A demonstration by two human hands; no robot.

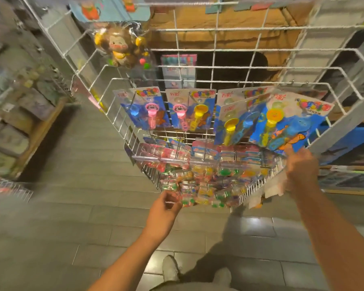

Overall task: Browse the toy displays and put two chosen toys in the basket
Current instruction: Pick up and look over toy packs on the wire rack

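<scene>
The left hand (166,203) pinches a clear packet (189,201) of small coloured toys at the wire rack's (198,80) lowest row. Higher, the right hand (302,164) grips the bottom edge of a blue bubble-toy card (290,122) (about five such cards hang there, overlapping). Farthest up hangs one bagged monkey toy (120,47).

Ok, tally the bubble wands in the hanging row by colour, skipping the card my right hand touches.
Blue wands: 2
Pink wands: 2
Yellow wands: 2
Total: 6
</scene>
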